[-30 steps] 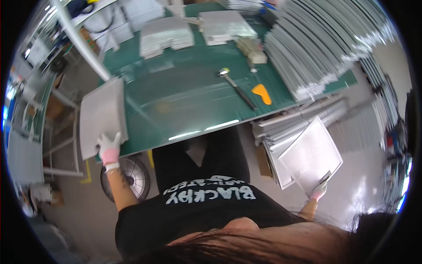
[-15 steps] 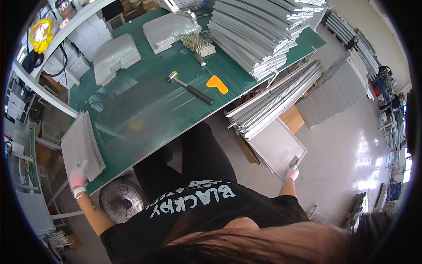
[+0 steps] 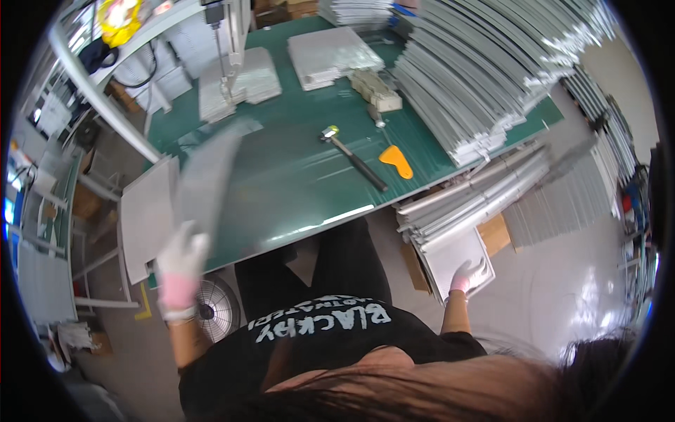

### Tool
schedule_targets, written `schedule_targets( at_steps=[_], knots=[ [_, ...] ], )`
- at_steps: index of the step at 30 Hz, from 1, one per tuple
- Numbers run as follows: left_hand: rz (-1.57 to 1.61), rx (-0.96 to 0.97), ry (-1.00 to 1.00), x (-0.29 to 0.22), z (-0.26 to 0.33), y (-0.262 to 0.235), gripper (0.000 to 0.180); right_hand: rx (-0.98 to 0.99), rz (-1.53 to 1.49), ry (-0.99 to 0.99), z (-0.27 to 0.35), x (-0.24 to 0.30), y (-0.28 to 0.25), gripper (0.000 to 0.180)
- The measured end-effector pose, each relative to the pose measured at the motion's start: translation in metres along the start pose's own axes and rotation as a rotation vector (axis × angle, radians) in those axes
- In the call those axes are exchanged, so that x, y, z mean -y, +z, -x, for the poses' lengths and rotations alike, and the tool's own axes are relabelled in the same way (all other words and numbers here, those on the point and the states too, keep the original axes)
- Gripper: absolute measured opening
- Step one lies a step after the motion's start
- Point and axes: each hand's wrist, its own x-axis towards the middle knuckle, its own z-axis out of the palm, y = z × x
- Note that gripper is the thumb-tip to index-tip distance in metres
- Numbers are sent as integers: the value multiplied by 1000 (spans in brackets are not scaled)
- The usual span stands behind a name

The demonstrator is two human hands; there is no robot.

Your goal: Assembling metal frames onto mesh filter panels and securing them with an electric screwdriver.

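Observation:
My left hand [image 3: 183,264], in a white and pink glove, grips the near end of a thin pale sheet [image 3: 209,169]. Motion smears the sheet, which is lifted at an angle over the left part of the green table [image 3: 281,183]. Beside it, a stack of similar pale sheets [image 3: 148,218] lies at the table's left edge. To the right, below table height, my gloved right hand [image 3: 469,275] has its fingers apart and holds nothing. It is over the near end of a white tray-like panel [image 3: 457,253]; whether it touches the panel, I cannot tell.
A hammer [image 3: 357,162] and an orange scraper [image 3: 397,162] lie mid-table. Behind them are wrapped sheet stacks [image 3: 330,53] and a bundle of small beige parts [image 3: 376,91]. Tall piles of grey panels [image 3: 478,77] occupy the right side. A fan [image 3: 216,309] stands below the table's left end.
My left hand has lifted a sheet from the left stack and moved rightward over the table. My right hand has opened on the panel's edge. The view has shifted.

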Motion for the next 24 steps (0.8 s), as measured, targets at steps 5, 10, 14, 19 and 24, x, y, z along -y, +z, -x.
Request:
schedule_targets(
  at_steps=[5,10,14,19,24],
  knots=[
    [-17,258,488,-2,-32,136,50,323,-664,-828,16,269,-47,34],
    [0,-61,605,4,-142,130,44,822,-845,-1360,68,423,-32,40],
    [-21,-329,588,46,-279,113,49,762,-821,-1310,75,559,33,50],
    [-94,-356,271,81,-413,99,76,635,-772,-870,70,713,136,53],
    [174,-187,218,71,-477,118,79,1169,-199,-475,47,783,145,62]
  ],
)
